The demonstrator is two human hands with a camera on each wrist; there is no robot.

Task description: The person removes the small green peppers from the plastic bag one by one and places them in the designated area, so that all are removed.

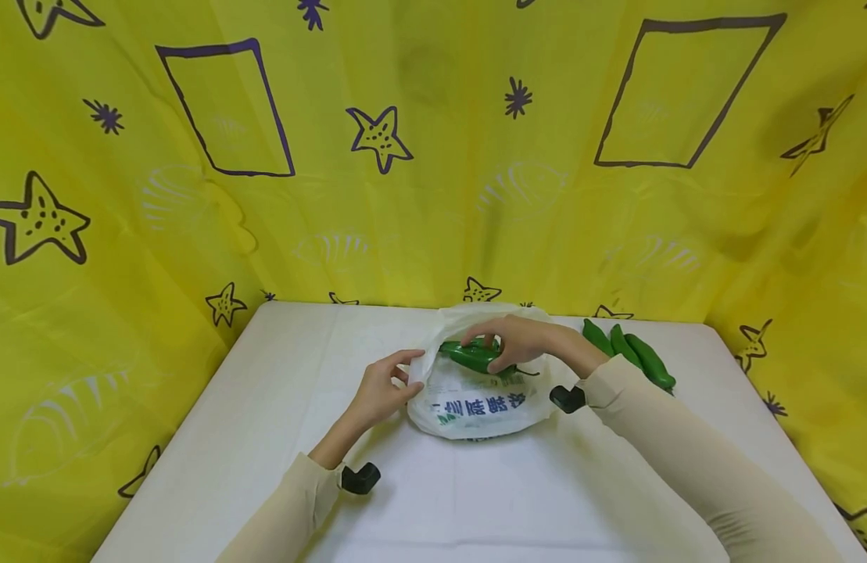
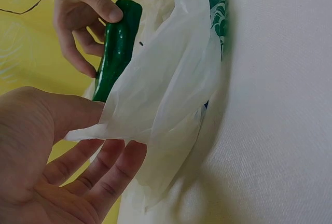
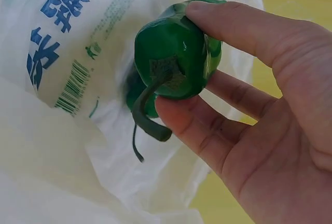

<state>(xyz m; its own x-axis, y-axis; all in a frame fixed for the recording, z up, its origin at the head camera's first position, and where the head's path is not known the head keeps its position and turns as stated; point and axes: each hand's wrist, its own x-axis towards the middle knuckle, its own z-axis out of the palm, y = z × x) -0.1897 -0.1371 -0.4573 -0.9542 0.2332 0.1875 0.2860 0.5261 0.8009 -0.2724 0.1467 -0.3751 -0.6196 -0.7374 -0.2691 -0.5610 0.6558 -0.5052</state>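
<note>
My left hand pinches the left rim of a white plastic bag between thumb and fingers, holding its mouth apart. Blue characters and a barcode are printed on the bag. Over that mouth, my right hand grips a glossy green pepper by its sides, thumb on one side and fingers on the other. Its thick stem faces the right wrist camera. Behind it, a second green pepper shows against the bag, partly hidden. In the left wrist view the held pepper is beside the raised bag edge.
Three long green peppers lie together on the white table, right of the bag, partly behind the right forearm. A yellow curtain with star and shell drawings surrounds the table's back and sides. Black wrist cameras sit on both wrists.
</note>
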